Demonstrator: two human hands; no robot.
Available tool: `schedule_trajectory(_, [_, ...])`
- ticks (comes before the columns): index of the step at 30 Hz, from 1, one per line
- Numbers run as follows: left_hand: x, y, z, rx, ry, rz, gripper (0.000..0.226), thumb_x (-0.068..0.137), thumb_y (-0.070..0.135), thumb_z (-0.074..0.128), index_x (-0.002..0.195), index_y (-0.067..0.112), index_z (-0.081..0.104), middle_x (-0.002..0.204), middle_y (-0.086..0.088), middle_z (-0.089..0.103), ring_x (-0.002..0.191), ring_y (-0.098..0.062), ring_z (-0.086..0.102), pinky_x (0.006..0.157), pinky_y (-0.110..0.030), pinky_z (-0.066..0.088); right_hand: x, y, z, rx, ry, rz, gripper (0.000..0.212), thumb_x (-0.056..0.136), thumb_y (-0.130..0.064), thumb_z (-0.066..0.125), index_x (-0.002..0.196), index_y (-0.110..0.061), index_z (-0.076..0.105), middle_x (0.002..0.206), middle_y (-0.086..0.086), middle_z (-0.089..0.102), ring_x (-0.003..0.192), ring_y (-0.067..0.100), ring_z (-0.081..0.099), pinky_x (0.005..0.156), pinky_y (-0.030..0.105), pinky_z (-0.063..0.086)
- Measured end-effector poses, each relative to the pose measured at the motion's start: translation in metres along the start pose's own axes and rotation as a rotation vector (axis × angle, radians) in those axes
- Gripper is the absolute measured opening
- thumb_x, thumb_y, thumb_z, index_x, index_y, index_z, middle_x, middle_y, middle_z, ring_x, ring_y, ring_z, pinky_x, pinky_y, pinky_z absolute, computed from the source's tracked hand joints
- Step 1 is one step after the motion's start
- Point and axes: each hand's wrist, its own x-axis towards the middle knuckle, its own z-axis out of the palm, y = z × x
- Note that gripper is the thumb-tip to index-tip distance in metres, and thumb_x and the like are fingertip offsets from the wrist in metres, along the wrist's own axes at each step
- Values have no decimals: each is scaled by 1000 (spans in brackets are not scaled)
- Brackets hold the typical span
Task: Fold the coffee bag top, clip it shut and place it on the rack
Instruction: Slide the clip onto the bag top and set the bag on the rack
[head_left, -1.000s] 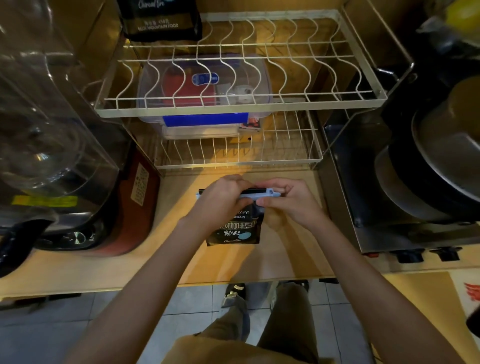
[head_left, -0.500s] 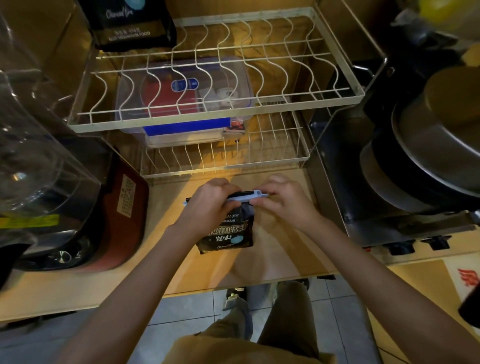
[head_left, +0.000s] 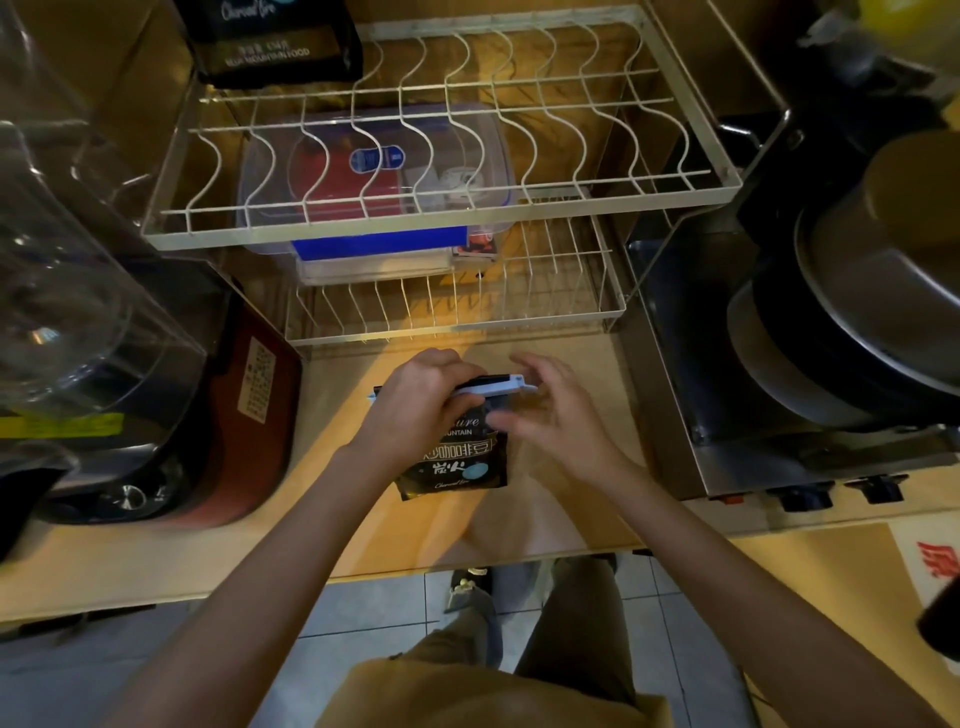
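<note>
Warm yellow light falls on a wooden desk in a narrow kitchen corner, with a white wire rack of two levels standing at the back of it. On the lower level sits a clear plastic box with a blue part under it, and a second dark bag stands at the top left of the rack. A red and black appliance is on the left side of the desk, and dark stacked pans are on the right side. The coffee bag lies near the middle of the desk, just in front of the rack, with its folded top pointing toward the rack. A pale blue clip sits across this folded top. The left hand is closed over the top of the bag and the left part of the clip, pressing them. The right hand has its fingers spread and loose beside the right end of the clip; I cannot tell if the fingertips touch it. The clip looks already closed on the fold, so I think the placing on the rack is what remains. The bag looks small and light, with soft and a little slippery foil, so it can bend or slide. The safest place to hold it seems to be the stiff clipped top, or both sides of the body.
</note>
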Motion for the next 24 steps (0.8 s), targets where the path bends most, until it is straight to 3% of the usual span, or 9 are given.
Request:
schedule_trajectory(3, [-1,-3,0,3,-12,11,28,82,24,54,105,10,62,92,-12,67,87,-29,60,74,-46,51,-6,18,16,234,-231,170,98,47,-32,87,130,-30,34,130,-5,50,121,12,47,103,41,42])
schedule_trajectory(5, [-3,-6,0,0,-9,42,37,80,33,52,110,13,60,100,-10,69,94,-27,61,81,-48,50,-9,29,28,247,-320,157,88,52,-10,85,124,-24,38,122,-6,54,115,4,52,101,32,45])
schedule_trajectory(7, [-10,-11,-1,16,19,18,60,73,48,53,127,21,45,124,-6,60,118,-22,49,103,-48,36,-9,33,36,280,-314,154,77,57,7,79,118,-21,42,115,-4,56,106,0,56,92,20,48])
schedule_trajectory(9, [-24,-16,-4,11,107,-98,92,62,59,60,139,24,23,145,-3,37,135,-17,27,111,-42,16,-7,36,40,309,-279,147,74,58,8,78,119,-17,45,115,1,57,110,12,56,93,25,48])
schedule_trajectory(11, [-42,-23,-2,-165,185,-294,120,50,60,72,142,22,5,152,-6,20,137,-13,15,112,-38,13,-6,40,40,302,-268,142,73,58,6,79,119,-17,46,114,-2,58,108,12,56,92,24,48])
schedule_trajectory(13, [-62,-37,12,-466,120,-512,136,42,54,82,142,22,-4,154,-6,12,137,-10,10,113,-38,15,-5,40,40,280,-274,148,72,58,5,79,118,-16,47,111,-8,58,104,4,55,88,17,49])
schedule_trajectory(17, [-84,-51,46,-660,-111,-609,122,44,27,88,140,18,14,133,0,47,124,-10,42,104,-36,38,-4,44,42,281,-255,178,77,54,6,81,122,-7,47,114,-1,60,109,14,57,93,24,49])
schedule_trajectory(20, [-76,-42,58,-579,-39,-672,89,50,6,86,125,9,39,110,0,58,105,-16,54,80,-16,40,-3,41,41,259,-239,210,80,48,-4,84,119,-13,49,120,9,61,114,24,56,97,41,48])
schedule_trajectory(24, [-67,-40,55,-525,6,-585,83,46,9,88,117,10,47,108,-3,63,96,-12,54,67,-4,38,-4,30,30,239,-233,235,80,44,-10,85,116,-17,51,121,9,61,114,24,56,99,50,46])
